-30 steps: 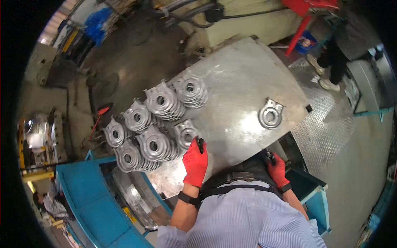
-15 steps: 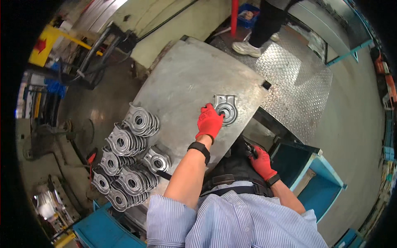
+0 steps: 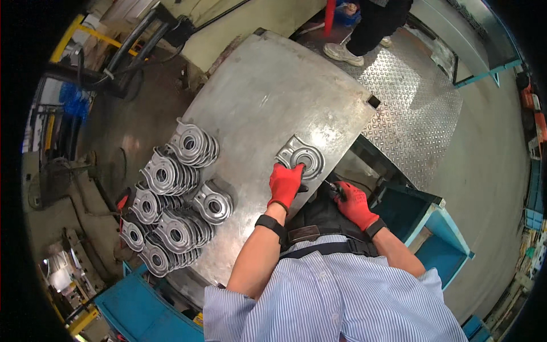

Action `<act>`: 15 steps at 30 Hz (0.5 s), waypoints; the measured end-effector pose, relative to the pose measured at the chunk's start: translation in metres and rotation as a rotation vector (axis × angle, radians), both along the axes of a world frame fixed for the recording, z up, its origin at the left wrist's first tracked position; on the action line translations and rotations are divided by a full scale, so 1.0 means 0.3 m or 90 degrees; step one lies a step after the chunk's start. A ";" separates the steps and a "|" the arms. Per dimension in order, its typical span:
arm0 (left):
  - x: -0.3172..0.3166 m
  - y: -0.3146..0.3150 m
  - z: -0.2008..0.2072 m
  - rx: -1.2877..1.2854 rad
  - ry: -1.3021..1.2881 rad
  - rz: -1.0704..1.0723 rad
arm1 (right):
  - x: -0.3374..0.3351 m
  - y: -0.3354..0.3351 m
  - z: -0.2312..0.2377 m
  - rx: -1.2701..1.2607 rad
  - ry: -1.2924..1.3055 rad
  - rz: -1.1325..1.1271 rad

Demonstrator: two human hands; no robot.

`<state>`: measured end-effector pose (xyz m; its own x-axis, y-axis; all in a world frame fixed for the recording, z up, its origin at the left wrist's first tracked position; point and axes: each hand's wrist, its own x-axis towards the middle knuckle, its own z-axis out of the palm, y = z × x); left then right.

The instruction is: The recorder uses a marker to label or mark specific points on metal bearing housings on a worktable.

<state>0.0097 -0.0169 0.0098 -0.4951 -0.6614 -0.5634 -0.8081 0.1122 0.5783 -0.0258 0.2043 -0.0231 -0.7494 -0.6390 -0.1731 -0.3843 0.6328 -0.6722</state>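
Observation:
A round stamped metal part with a ringed centre hole and a flat tab lies on the grey metal table, its tab toward the upper left. My left hand, in a red glove, is closed on the part's near side, with a fingertip at the centre hole. In my right hand, also red-gloved, is a dark-handled hand tool with a slim tip. It is held just off the table's right edge; its exact kind is hard to make out.
Overlapping stacks of similar metal parts fill the table's left side, one small stack standing inward. A blue bin is at my right, another blue container at lower left. Beyond the tread-plate platform, a person's legs show.
The part has turned counterclockwise under my left hand, its tab swinging from the far side to the upper left. My right hand has brought the tool closer to the table edge.

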 end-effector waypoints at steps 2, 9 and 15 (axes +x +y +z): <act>0.004 0.007 -0.011 -0.019 -0.008 0.011 | 0.000 -0.012 -0.010 -0.002 0.022 0.006; 0.007 0.023 -0.012 -0.054 -0.017 0.003 | -0.014 -0.054 -0.038 0.058 0.000 0.001; 0.017 0.023 -0.039 -0.060 -0.002 -0.005 | -0.017 -0.054 -0.043 0.081 0.005 0.033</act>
<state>0.0148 -0.0102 -0.0019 -0.4988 -0.7075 -0.5006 -0.8087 0.1722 0.5624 -0.0311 0.1881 -0.0361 -0.7178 -0.6496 -0.2504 -0.4229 0.6925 -0.5845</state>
